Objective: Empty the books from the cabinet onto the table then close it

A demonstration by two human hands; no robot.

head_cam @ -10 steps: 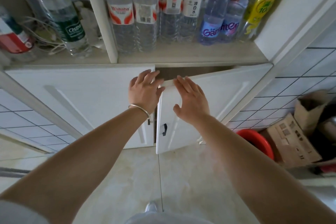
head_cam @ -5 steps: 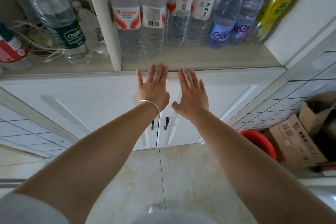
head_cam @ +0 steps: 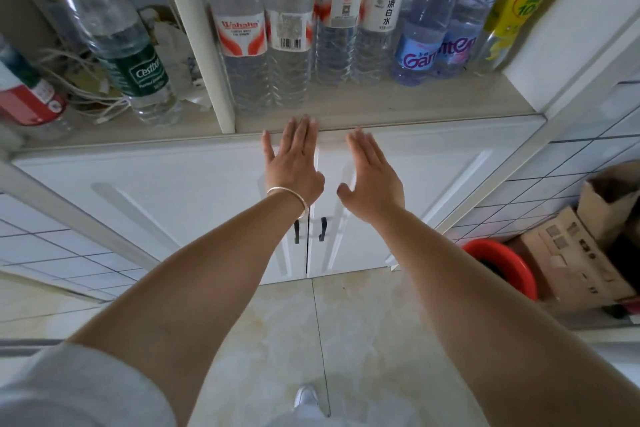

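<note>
Head view looks down along two bare forearms stretched forward to the cabinet [head_cam: 194, 204], whose two white doors meet flush along a centre seam, both shut. Left hand [head_cam: 294, 166] lies flat against the upper part of the left door [head_cam: 166, 204], fingers straight and slightly spread, fingertips reaching the edge of the shelf [head_cam: 415, 104] above; a thin metal bangle [head_cam: 287, 192] circles its wrist. Right hand [head_cam: 375, 177] is held flat at the upper part of the right door [head_cam: 433, 191], fingers straight and together, thumb out to the side; whether its palm actually touches the panel cannot be told. Neither hand holds anything. Two small dark handles [head_cam: 322, 229] sit just either side of the seam, below the wrists, the left one partly hidden behind the left forearm. Books are nowhere visible; the shut doors hide the cabinet's inside. Water bottles [head_cam: 291, 45] stand in a row on the shelf, their tops cut off by the frame edge. A red bucket [head_cam: 502, 260] and cardboard boxes [head_cam: 571, 253] stand at right, partly cut off. A sleeve [head_cam: 69, 388] fills the lower left corner.
</note>
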